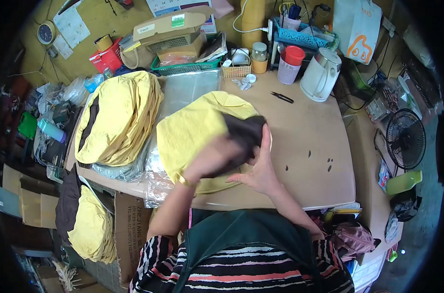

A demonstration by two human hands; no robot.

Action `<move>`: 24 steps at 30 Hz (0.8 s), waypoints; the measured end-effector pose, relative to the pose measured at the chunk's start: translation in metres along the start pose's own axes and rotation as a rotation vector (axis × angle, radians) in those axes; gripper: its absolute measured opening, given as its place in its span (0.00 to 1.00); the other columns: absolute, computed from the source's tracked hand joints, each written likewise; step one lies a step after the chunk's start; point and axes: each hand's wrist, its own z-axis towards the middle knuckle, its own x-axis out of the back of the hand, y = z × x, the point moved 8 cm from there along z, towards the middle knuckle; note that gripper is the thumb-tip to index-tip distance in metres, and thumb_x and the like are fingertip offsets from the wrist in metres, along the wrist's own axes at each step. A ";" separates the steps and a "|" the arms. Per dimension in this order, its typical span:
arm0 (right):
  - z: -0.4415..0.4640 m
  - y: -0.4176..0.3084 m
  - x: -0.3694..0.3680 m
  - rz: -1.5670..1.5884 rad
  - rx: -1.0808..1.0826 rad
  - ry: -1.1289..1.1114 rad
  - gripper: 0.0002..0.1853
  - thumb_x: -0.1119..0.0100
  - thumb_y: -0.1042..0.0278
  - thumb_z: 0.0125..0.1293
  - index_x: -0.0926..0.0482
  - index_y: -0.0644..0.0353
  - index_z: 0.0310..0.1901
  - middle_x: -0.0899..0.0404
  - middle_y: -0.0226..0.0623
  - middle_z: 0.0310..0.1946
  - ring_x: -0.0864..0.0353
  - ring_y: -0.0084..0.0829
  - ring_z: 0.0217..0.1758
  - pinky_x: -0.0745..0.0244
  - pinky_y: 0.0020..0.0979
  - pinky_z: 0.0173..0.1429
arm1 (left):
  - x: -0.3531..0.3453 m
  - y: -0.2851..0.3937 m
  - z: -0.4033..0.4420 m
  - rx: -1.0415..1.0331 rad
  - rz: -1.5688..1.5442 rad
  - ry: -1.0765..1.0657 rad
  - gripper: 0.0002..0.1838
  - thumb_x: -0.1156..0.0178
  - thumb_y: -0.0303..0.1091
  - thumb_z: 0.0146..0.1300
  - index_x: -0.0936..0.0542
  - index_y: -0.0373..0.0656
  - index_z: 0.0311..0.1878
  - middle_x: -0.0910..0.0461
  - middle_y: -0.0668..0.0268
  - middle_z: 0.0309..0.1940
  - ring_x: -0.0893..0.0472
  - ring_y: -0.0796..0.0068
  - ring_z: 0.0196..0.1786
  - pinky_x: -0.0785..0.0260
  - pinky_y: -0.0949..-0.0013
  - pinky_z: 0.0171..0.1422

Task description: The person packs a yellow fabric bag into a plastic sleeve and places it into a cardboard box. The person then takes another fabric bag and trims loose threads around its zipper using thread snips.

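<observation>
A yellow fabric piece (187, 127) with a dark brown section (245, 131) lies on the table in front of me, its kind not clear. My left hand (214, 155) is over the brown section, its fingers smeared by motion. At the right edge of the brown fabric is my right hand (261, 168), index finger pointing up along the edge and thumb spread to the left. Its other fingers curl at the cloth, partly hidden. Under the yellow piece, clear plastic bags (190, 90) lie flat. To the left stands a thick stack of similar yellow and brown pieces (122, 117).
Black thread snips (282, 97) and small dark scraps (329, 165) lie on the tabletop (314, 132). A white kettle (321, 75), a red-lidded cup (291, 64) and baskets line the back. More yellow pieces (91, 227) sit lower left; a black fan (405, 138) stands right.
</observation>
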 end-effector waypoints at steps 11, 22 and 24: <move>-0.064 0.085 0.023 0.463 -0.381 0.263 0.14 0.30 0.69 0.60 0.22 0.66 0.44 0.22 0.26 0.39 0.26 0.16 0.43 0.30 0.22 0.50 | -0.006 -0.051 -0.009 0.055 0.852 0.437 0.15 0.36 0.28 0.54 0.28 0.43 0.45 0.25 0.57 0.39 0.20 0.55 0.40 0.24 0.57 0.41; -0.046 0.026 0.008 0.195 0.030 0.075 0.17 0.34 0.77 0.58 0.25 0.69 0.49 0.21 0.44 0.48 0.23 0.32 0.52 0.31 0.30 0.60 | 0.003 -0.059 0.004 -0.025 1.050 0.239 0.08 0.38 0.27 0.51 0.24 0.39 0.34 0.22 0.58 0.31 0.19 0.56 0.36 0.24 0.59 0.36; -0.030 0.004 0.007 0.127 0.196 0.006 0.18 0.35 0.80 0.52 0.24 0.69 0.46 0.23 0.48 0.50 0.23 0.39 0.54 0.29 0.32 0.58 | 0.020 -0.032 0.010 -0.060 0.991 0.306 0.07 0.39 0.27 0.52 0.25 0.39 0.35 0.22 0.59 0.29 0.19 0.56 0.34 0.25 0.59 0.35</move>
